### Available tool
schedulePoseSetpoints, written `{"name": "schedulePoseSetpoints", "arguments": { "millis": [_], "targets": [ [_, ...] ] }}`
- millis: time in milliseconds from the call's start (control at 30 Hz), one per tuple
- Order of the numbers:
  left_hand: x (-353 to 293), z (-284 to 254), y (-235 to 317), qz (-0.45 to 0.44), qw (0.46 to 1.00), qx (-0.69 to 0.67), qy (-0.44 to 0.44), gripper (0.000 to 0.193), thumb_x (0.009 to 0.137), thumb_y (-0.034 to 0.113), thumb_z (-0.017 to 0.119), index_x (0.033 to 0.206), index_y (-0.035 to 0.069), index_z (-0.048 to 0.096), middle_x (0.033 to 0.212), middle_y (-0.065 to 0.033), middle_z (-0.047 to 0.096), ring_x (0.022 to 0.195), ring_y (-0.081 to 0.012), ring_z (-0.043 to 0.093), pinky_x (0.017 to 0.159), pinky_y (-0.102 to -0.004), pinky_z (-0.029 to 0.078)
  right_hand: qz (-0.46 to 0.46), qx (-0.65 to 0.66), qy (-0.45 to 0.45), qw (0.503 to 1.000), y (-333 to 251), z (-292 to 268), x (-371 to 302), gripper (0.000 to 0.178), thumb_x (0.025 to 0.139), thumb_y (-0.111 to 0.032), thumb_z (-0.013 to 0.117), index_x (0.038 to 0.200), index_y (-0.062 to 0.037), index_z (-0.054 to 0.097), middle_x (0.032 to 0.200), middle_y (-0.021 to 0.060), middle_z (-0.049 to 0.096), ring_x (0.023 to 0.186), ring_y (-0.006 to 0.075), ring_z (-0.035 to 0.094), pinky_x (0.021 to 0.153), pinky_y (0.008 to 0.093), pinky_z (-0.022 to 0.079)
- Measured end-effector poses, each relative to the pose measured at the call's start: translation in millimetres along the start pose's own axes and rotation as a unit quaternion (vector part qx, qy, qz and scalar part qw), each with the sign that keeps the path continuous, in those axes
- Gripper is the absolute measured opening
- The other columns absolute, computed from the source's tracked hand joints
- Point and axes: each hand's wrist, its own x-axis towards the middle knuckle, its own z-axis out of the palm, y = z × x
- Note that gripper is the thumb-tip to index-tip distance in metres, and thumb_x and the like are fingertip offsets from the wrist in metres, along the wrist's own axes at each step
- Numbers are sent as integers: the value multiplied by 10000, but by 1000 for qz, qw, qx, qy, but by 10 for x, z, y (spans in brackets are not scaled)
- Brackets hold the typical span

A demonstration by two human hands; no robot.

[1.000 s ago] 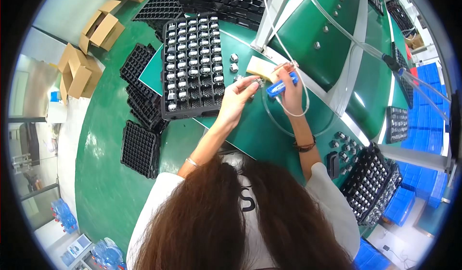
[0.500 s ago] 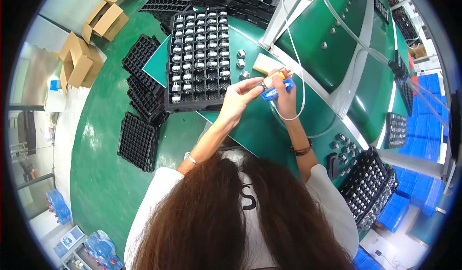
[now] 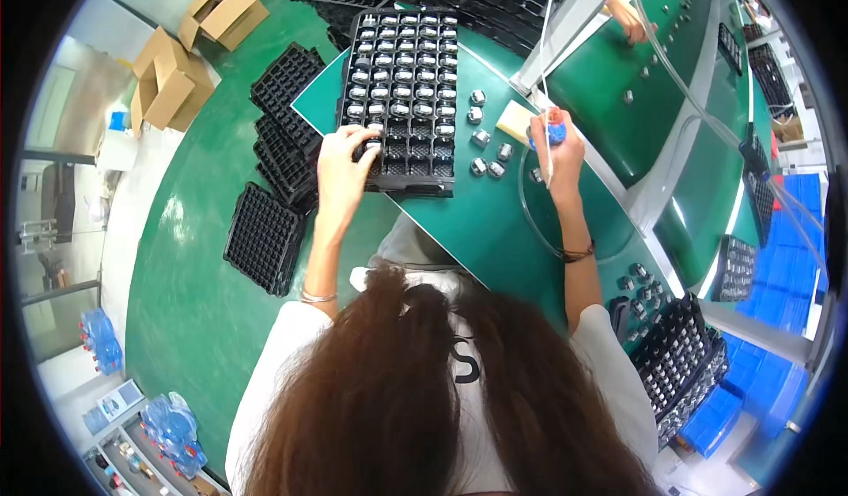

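Observation:
My left hand [image 3: 343, 162] is at the near left of a black compartment tray [image 3: 449, 178], its thumb and fingers closed around a small silver metal part [image 3: 374, 146] at a cell. Rows of similar silver parts fill most of the tray; several cells at its near right hold none. Over the table's right side, my right hand [image 3: 565, 153] is wrapped round a blue hand tool [image 3: 556, 132] with a reddish end and a thin white hose. Fingers hide most of the tool. Loose silver parts [image 3: 480, 137] lie between the tray and a pale yellow block [image 3: 515, 120].
A co-worker's hand [image 3: 627, 21] reaches over the green conveyor [image 3: 601, 81] beyond a white metal frame [image 3: 556, 41]. Stacked black trays [image 3: 265, 240] stand at left, near cardboard boxes [image 3: 166, 81]. A filled tray [image 3: 676, 363] and more loose parts are at right.
My left hand has moved from beside the tool leftward to the tray. My right hand still holds the tool, now farther right. A co-worker's hand has come into view.

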Motion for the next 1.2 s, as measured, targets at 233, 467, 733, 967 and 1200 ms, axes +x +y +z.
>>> {"name": "schedulePoseSetpoints", "arguments": {
  "millis": [233, 467, 733, 967, 1200],
  "targets": [
    [22, -42, -159, 57, 997, -20, -46, 122, 707, 38, 657, 828, 26, 655, 927, -57, 595, 886, -222, 558, 792, -299, 441, -15, 27, -48, 998, 85, -193, -62, 587, 679, -264, 785, 1109, -51, 447, 798, 65, 527, 669, 151, 514, 602, 265, 416],
    [49, -163, -92, -155, 948, -264, -91, 50, 869, 77, 558, 865, 33, 581, 1110, -84, 613, 907, -98, 561, 781, -237, 445, 66, 47, -167, 983, 294, -619, -97, 608, 627, -164, 784, 1120, -77, 439, 828, 1, 407, 664, 88, 390, 585, 221, 359],
    [56, -2, 31, -253, 720, -638, -100, 196, 946, 184, 450, 1011, 8, 509, 1084, -169, 590, 947, -192, 603, 801, -241, 510, -38, 51, -100, 993, 241, -142, 2, 645, 637, -223, 819, 1124, -39, 438, 985, 71, 517, 832, 139, 510, 717, 252, 430],
    [-33, 348, 254, -318, 652, -671, -152, 217, 921, 173, 508, 1108, 64, 494, 1049, -84, 590, 858, -117, 551, 758, -196, 446, -27, 129, 4, 991, 441, 7, 216, 340, 762, -161, 710, 972, 41, 533, 810, 80, 596, 730, 99, 552, 681, 252, 459],
    [4, 420, 619, -301, 634, -684, -199, 357, 917, 216, 518, 1229, 61, 444, 1049, -58, 547, 908, -115, 538, 783, -215, 461, 95, -75, 237, 964, 1413, -574, 997, 388, 757, -273, 685, 1056, -45, 590, 868, 114, 656, 809, 232, 646, 742, 306, 475]
  ]
}}
